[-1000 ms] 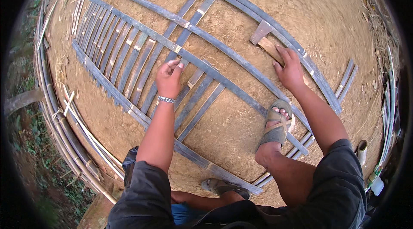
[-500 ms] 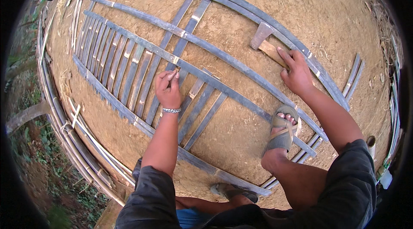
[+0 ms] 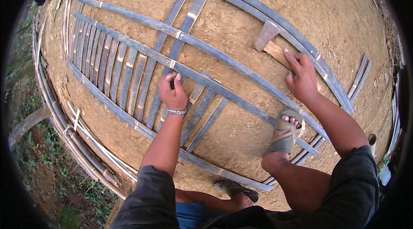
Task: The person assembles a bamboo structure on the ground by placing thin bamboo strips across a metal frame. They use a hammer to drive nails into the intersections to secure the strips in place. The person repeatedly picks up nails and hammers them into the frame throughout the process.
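A lattice of dark bamboo slats (image 3: 228, 59) lies on the ground in front of me. My left hand (image 3: 173, 93), with a bracelet at its wrist, is just on the near side of a long slat (image 3: 142, 48) crossed by shorter ones. Its thumb and fingertips are closed together, and whatever they may hold is too small to make out. In my right hand (image 3: 303, 76) is the wooden handle of a hatchet (image 3: 275, 55). The hatchet's broad metal head (image 3: 266, 34) points away from me, beside the outer slats.
My sandalled right foot (image 3: 286, 132) rests by the right end of the long slats; the other sandal (image 3: 236, 190) is lower down. Bamboo poles (image 3: 77, 147) line the left edge, with plants (image 3: 38, 143) beyond. Two short slats (image 3: 360, 78) lie at the right.
The view has shifted slightly. My left hand has turned a little, its fingertips beside the long slat; a small thing seen at them earlier no longer shows. My right hand keeps hold of the hatchet.
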Demonstrator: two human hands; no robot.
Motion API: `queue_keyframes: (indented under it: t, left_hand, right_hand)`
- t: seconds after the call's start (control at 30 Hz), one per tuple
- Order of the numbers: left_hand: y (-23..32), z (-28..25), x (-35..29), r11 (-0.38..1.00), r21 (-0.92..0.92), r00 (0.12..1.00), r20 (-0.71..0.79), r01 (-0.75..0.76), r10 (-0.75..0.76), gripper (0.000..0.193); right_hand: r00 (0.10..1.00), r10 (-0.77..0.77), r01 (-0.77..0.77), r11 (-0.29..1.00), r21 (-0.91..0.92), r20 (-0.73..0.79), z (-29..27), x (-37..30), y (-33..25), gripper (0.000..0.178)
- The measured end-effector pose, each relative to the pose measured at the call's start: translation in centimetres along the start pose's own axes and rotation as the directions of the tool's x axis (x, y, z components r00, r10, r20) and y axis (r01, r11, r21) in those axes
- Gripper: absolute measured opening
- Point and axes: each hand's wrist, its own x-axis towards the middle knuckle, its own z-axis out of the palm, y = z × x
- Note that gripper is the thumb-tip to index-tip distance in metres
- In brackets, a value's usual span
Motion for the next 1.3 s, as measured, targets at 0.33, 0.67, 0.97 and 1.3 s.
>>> queue_keyframes:
  t: [0.33,0.67,0.97,1.3]
  left_hand:
    - [0.0,0.1,0.7,1.000,-0.019,0.999,0.033,0.023,-0.022,0.011]
    - [0.9,0.7,0.8,0.982,0.140,0.992,0.006,-0.125,0.125,0.011]
    - [0.1,1.4,0.6,0.979,0.116,0.979,-0.101,-0.166,0.178,0.011]
    - [-0.1,0.8,0.4,0.994,0.032,0.989,-0.109,-0.101,0.104,0.011]
  right_hand:
    - [0.999,-0.036,0.036,0.999,0.013,0.019,-0.4,0.1,-0.1,0.073]
    - [1.000,-0.029,0.029,0.999,-0.035,-0.003,0.4,-0.2,0.2,0.074]
    - [0.999,0.032,-0.032,0.999,-0.044,0.000,0.4,-0.5,-0.5,0.072]
    - [0.998,0.058,-0.058,0.996,-0.070,0.002,0.7,-0.5,-0.9,0.071]
